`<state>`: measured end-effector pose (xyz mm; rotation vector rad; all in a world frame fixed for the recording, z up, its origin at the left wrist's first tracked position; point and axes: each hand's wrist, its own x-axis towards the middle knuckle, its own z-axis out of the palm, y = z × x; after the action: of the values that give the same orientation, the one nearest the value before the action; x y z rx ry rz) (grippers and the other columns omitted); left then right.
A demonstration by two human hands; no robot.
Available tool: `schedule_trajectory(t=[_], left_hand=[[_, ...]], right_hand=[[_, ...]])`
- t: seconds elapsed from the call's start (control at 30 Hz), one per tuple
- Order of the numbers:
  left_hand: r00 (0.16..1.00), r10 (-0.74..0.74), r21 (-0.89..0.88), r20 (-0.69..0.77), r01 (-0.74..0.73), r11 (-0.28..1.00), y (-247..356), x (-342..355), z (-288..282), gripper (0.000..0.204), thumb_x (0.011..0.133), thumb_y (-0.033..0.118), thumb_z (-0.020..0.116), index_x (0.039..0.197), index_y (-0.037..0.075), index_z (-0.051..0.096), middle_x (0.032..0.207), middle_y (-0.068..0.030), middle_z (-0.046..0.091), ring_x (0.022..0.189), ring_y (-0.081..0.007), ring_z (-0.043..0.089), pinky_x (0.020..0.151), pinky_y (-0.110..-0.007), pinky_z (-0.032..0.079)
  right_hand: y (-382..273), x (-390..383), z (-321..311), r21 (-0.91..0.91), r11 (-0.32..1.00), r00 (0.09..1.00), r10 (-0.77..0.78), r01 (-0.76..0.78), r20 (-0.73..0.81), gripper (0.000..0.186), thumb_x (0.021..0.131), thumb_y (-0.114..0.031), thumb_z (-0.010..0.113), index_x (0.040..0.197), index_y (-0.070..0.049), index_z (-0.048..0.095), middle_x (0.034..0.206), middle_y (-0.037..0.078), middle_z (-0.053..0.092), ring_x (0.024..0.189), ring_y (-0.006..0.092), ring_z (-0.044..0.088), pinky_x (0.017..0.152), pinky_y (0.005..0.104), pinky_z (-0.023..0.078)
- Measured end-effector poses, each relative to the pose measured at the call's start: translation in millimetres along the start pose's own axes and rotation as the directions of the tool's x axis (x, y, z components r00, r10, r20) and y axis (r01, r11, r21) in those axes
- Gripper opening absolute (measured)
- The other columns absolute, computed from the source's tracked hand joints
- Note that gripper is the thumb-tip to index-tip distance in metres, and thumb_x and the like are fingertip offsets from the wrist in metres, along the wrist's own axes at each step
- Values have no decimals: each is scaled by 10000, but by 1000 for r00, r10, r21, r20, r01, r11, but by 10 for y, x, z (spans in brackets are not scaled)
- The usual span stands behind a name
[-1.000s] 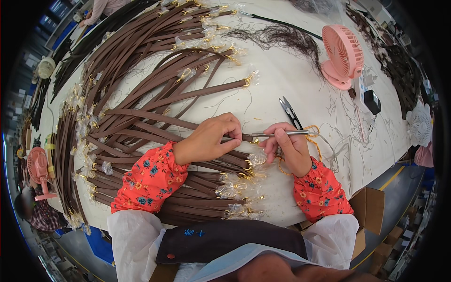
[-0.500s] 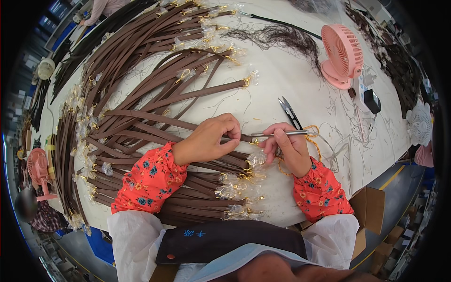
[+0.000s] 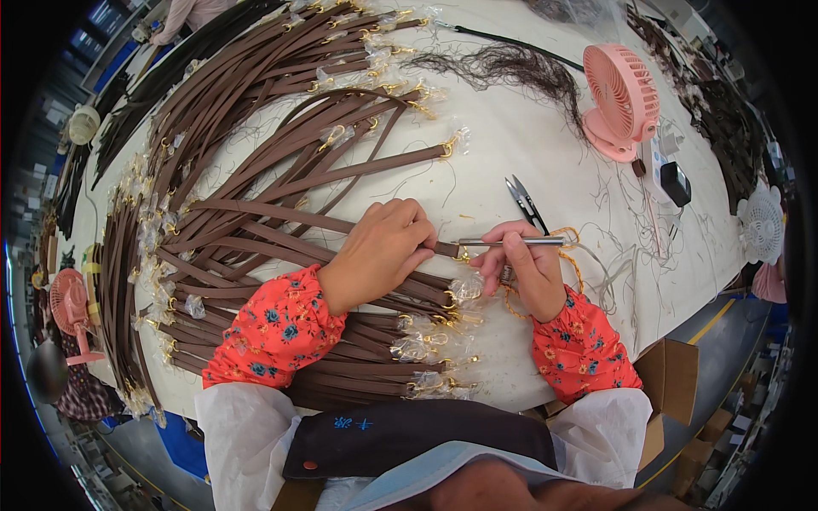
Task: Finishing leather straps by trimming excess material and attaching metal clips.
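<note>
My left hand (image 3: pixel 382 251) is closed round a brown strap (image 3: pixel 446 249), whose end pokes out past the fingertips and carries a gold-coloured clasp (image 3: pixel 463 255). In my right hand (image 3: pixel 532 274) a slim silver pen-shaped tool (image 3: pixel 532 242) lies between thumb and fingers. Its tip points left, close to the strap's end; whether they touch I cannot tell. A yellow twisted cord (image 3: pixel 578 274) and thin wires run near the tool's back end. Thread snips (image 3: pixel 527 206) rest just beyond my right hand.
Piles of brown straps (image 3: pixel 247 94) with plastic-wrapped gold clasps cover the table's left side. A pink fan (image 3: pixel 620 98), a power strip (image 3: pixel 660 170) and a heap of loose dark threads (image 3: pixel 511 68) occupy the far right. An opened cardboard box (image 3: pixel 673 383) stands by the near right edge.
My left hand has turned slightly, its back now showing more over the strap. The silver tool has shifted a little to the right and levelled out in my right hand.
</note>
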<state>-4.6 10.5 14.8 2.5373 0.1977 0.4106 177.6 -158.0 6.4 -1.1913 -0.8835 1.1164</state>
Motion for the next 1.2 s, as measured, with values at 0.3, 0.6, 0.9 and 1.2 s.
schedule_trajectory(t=[0.3,0.6,0.9,1.2], left_hand=[[991,118,318,65,-133,939,-7,-1,39,115,818,77,654,860,38,554,868,-96,535,838,-287,520,759,-396,431],[998,-22,96,65,16,995,-42,7,24,135,801,27,593,921,34,531,801,-95,579,828,-296,558,741,-397,462],[993,18,-58,116,-11,998,-75,5,-74,104,827,81,675,891,53,597,764,-86,578,776,-280,558,687,-386,455],[991,-82,-168,102,99,981,-85,25,-25,109,874,110,626,917,60,540,762,-128,586,785,-345,577,680,-450,444]], right_hand=[[-12,11,7,3,1000,1000,-16,16,9,332,1053,-286,411,1093,19,537,775,77,609,599,124,597,879,330,529],[13,2,-10,3,1000,1000,-18,18,-2,339,1052,-289,417,1099,23,541,777,87,623,603,133,601,701,269,514],[16,9,-8,1,1000,1000,-14,13,13,341,1051,-289,420,1103,25,544,780,94,626,603,135,605,675,261,511],[-30,-11,-12,-10,998,995,63,-62,77,349,1052,-291,422,1111,26,555,812,92,626,677,124,598,622,241,496]])
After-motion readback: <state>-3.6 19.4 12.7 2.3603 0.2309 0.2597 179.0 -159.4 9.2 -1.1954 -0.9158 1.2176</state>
